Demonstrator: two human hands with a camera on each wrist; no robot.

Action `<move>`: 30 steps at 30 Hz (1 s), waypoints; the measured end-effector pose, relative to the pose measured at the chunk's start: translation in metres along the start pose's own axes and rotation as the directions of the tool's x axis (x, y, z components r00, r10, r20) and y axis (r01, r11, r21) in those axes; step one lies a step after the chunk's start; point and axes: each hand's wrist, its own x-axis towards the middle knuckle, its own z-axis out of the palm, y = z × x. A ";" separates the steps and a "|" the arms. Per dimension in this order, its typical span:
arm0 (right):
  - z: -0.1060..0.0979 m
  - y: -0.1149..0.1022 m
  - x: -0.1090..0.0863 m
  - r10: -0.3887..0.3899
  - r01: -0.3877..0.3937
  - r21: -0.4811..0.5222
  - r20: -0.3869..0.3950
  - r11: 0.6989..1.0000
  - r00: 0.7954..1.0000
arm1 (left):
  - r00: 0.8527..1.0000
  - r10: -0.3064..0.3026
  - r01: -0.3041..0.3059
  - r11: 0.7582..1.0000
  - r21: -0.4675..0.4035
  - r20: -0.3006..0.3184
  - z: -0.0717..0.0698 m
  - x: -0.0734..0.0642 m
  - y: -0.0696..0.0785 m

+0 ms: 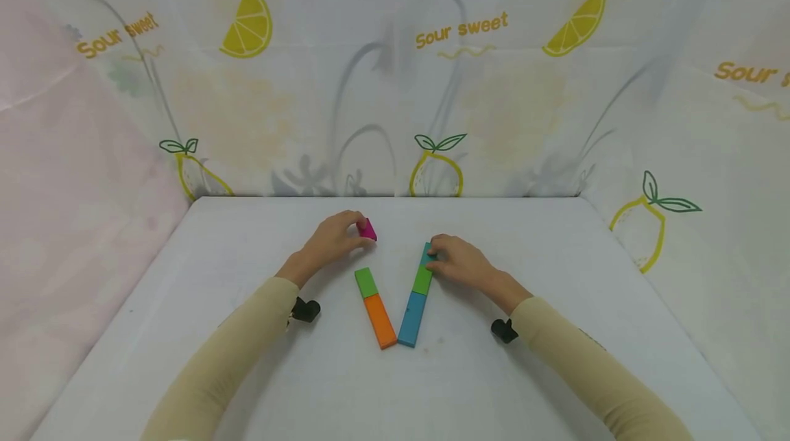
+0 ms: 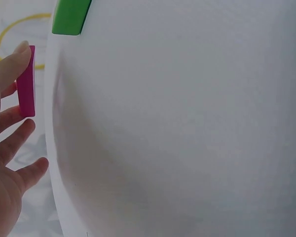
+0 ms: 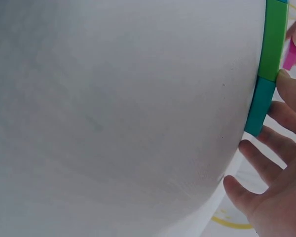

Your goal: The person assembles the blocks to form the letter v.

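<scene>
My left hand [image 1: 336, 239] pinches a magenta block [image 1: 368, 230] between thumb and fingers, above the far part of the table. The left wrist view shows this magenta block [image 2: 27, 84] edge-on, the last fingers spread apart. My right hand [image 1: 463, 260] has thumb and fingertips at a teal block [image 3: 260, 106], the far end of the right row. Below it in that row come a green block [image 1: 422, 280] and a longer blue block [image 1: 412, 319]. The left row has a green block [image 1: 366, 282] above an orange block [image 1: 380, 321]. The rows form a V.
A white table [image 1: 395, 393] carries the blocks. Behind it hangs a pale cloth [image 1: 395, 84] with lemon prints, meeting the table's far edge. Small black devices [image 1: 305, 309] sit at both wrists.
</scene>
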 end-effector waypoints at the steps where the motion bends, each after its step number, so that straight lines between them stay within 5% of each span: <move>1: 0.000 0.000 0.000 0.002 -0.002 0.003 0.001 1.000 1.000 | 1.000 0.000 0.000 1.000 -0.003 -0.001 0.000 -0.001 0.000; 30: 0.000 0.000 0.000 -0.009 0.009 0.015 -0.010 1.000 1.000 | 0.998 -0.051 0.054 0.996 0.077 -0.037 0.003 -0.022 0.001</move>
